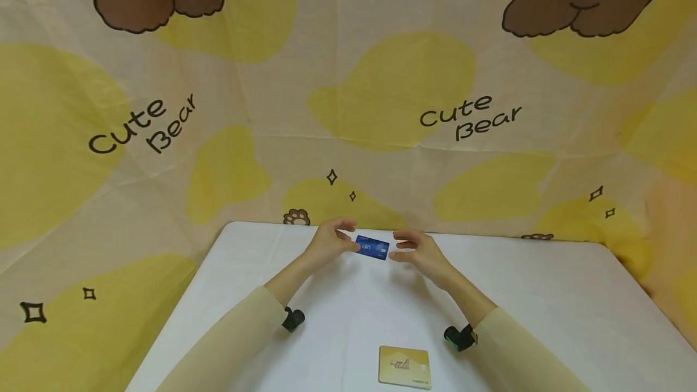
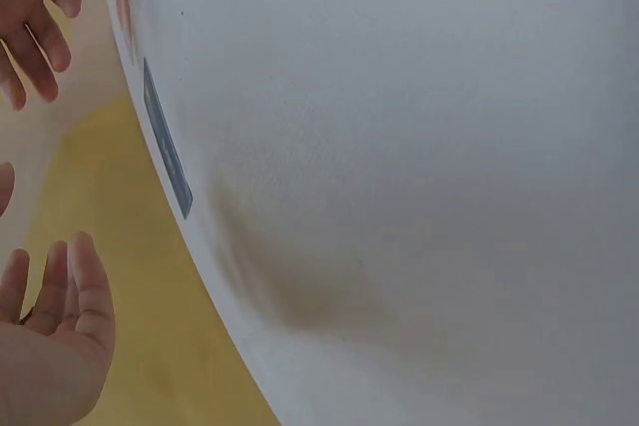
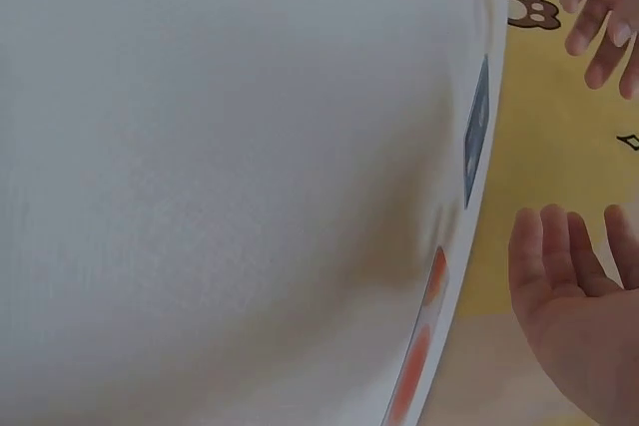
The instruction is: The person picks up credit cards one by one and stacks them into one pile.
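A blue card (image 1: 372, 247) with pale lettering lies on the white table near its back edge. My left hand (image 1: 329, 244) is at the card's left; its thumb overlaps that edge in the head view, while the left wrist view shows the fingers apart from the blue card (image 2: 167, 142). On the other side, my right hand (image 1: 425, 256) hovers with loosely bent fingers and holds nothing. A card with orange-red patches (image 3: 414, 346) lies beside the blue one in the right wrist view; I cannot make it out in the head view.
A yellow-gold card (image 1: 405, 366) lies near the front of the white table (image 1: 337, 331), between the forearms. Behind the table hangs a cream and yellow cloth (image 1: 376, 89) printed with bears and lettering. Small dark devices sit at both wrists.
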Demonstrator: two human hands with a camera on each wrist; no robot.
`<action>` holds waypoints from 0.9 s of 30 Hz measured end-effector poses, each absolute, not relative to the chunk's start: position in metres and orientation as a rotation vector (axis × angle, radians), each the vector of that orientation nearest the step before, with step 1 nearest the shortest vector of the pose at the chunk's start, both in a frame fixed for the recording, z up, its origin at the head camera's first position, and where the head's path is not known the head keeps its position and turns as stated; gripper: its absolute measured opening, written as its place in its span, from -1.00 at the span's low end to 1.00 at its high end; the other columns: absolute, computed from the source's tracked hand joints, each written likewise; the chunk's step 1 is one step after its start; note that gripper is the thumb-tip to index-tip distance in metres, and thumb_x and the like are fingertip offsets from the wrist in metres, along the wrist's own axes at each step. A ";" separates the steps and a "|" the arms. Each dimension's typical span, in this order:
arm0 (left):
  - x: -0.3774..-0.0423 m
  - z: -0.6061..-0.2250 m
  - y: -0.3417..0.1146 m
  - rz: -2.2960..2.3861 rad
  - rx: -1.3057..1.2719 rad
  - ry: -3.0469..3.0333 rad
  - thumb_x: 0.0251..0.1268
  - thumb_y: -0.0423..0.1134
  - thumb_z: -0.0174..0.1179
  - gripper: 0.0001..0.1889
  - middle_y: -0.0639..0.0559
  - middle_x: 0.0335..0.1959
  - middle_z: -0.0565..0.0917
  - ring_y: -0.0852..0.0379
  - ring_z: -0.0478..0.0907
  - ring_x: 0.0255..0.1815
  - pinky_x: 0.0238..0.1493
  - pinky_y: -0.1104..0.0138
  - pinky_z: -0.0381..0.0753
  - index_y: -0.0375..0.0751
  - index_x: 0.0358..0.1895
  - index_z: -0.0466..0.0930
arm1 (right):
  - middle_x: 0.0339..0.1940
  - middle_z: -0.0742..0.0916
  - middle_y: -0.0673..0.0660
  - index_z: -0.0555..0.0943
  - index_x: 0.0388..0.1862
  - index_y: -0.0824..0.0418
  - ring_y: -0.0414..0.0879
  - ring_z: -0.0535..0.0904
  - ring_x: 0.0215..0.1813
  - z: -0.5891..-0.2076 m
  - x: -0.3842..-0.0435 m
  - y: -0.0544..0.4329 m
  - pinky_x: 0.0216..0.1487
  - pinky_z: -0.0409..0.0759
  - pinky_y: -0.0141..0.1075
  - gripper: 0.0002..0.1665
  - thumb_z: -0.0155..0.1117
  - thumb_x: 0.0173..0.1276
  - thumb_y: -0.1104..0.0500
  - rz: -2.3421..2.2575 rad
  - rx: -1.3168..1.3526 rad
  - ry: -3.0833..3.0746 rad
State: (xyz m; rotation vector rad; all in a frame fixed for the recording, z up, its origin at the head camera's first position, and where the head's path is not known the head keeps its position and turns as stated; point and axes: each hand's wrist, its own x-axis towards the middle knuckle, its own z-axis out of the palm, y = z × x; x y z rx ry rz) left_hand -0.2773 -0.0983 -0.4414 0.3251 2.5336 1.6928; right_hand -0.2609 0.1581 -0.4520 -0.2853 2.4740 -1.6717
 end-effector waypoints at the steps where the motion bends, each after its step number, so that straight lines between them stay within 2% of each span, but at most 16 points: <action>1: -0.279 -0.443 -0.098 1.685 0.317 2.537 0.17 -0.44 0.48 -0.41 -0.30 0.20 0.64 -0.02 0.62 -0.05 -0.01 0.21 0.69 -0.35 0.31 0.58 | 0.39 0.58 0.39 0.49 0.41 0.41 0.25 0.56 0.36 -0.453 -0.263 0.157 0.26 0.63 -0.01 -0.27 0.49 0.31 0.22 -1.672 -0.276 2.468; 7: -0.291 -0.452 -0.094 1.648 0.246 2.529 0.14 -0.49 0.48 -0.38 -0.30 0.19 0.64 -0.01 0.63 -0.11 -0.02 0.21 0.69 -0.36 0.33 0.56 | 0.38 0.61 0.36 0.48 0.42 0.43 0.20 0.63 0.28 -0.459 -0.271 0.152 0.07 0.71 -0.05 -0.24 0.51 0.28 0.25 -1.673 -0.179 2.446; 14: -0.304 -0.460 -0.092 1.607 0.188 2.500 0.10 -0.52 0.47 -0.37 -0.27 0.12 0.64 -0.03 0.60 -0.06 0.03 0.21 0.64 -0.37 0.32 0.56 | 0.25 0.71 0.35 0.51 0.41 0.40 0.01 0.73 -0.01 -0.466 -0.279 0.149 -0.04 0.72 -0.13 -0.23 0.54 0.25 0.21 -1.594 -0.121 2.465; 21: -0.313 -0.463 -0.094 1.611 0.101 2.437 0.01 -0.62 0.45 -0.35 -0.25 0.05 0.63 -0.04 0.51 0.00 0.04 0.24 0.58 -0.43 0.28 0.56 | 0.40 0.59 0.38 0.44 0.43 0.49 0.07 0.62 0.13 -0.472 -0.286 0.145 -0.07 0.70 -0.22 -0.19 0.51 0.23 0.29 -1.659 -0.120 2.361; 27: -0.317 -0.470 -0.094 1.579 0.077 2.436 -0.06 -0.67 0.47 -0.37 -0.18 -0.05 0.61 0.00 0.47 -0.03 0.00 0.29 0.55 -0.51 0.22 0.58 | 0.30 0.64 0.41 0.48 0.37 0.50 0.02 0.58 0.01 -0.477 -0.289 0.145 -0.20 0.60 -0.33 -0.21 0.53 0.16 0.34 -1.612 -0.104 2.397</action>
